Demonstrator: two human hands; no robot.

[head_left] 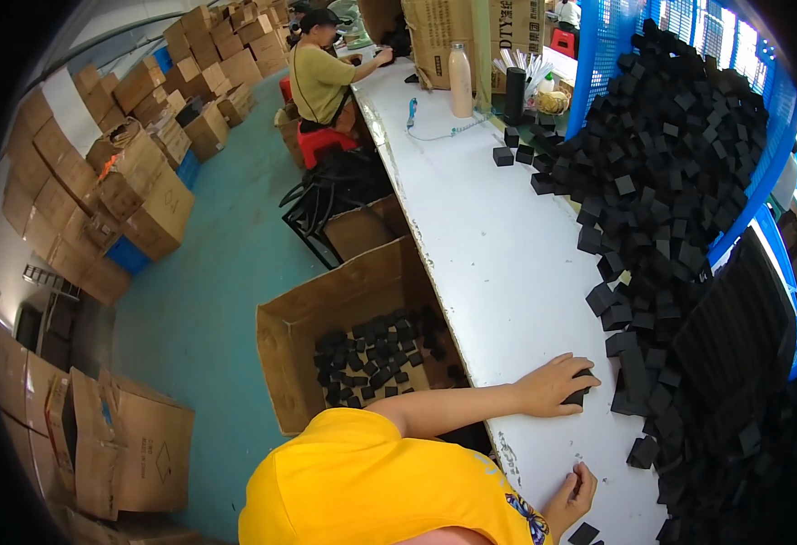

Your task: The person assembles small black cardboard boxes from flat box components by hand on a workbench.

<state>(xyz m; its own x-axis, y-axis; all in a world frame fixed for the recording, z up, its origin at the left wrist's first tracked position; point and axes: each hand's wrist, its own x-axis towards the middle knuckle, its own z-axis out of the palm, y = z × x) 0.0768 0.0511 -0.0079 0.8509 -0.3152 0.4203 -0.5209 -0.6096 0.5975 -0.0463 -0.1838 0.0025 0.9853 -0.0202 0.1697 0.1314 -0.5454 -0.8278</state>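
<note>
My left hand [555, 387] reaches across the white table [508, 272], its fingers and thumb curved round a black foam block [579, 392]. Lower down, close to my body, my right hand [573, 498] is closed with curled fingers. What it holds, if anything, is too small to make out. Beside that hand lies a loose black block [584, 534] on the tabletop. A large heap of black foam blocks [662, 182] covers the table's far side, beyond both hands.
A cardboard box [294, 318] with scattered black blocks stands at the table's near edge. Blue mesh crates [598, 64] border the heap. A bottle [460, 80] and a cord [444, 136] are further up the table. A person [321, 77] sits there. Cartons [149, 195] line the floor.
</note>
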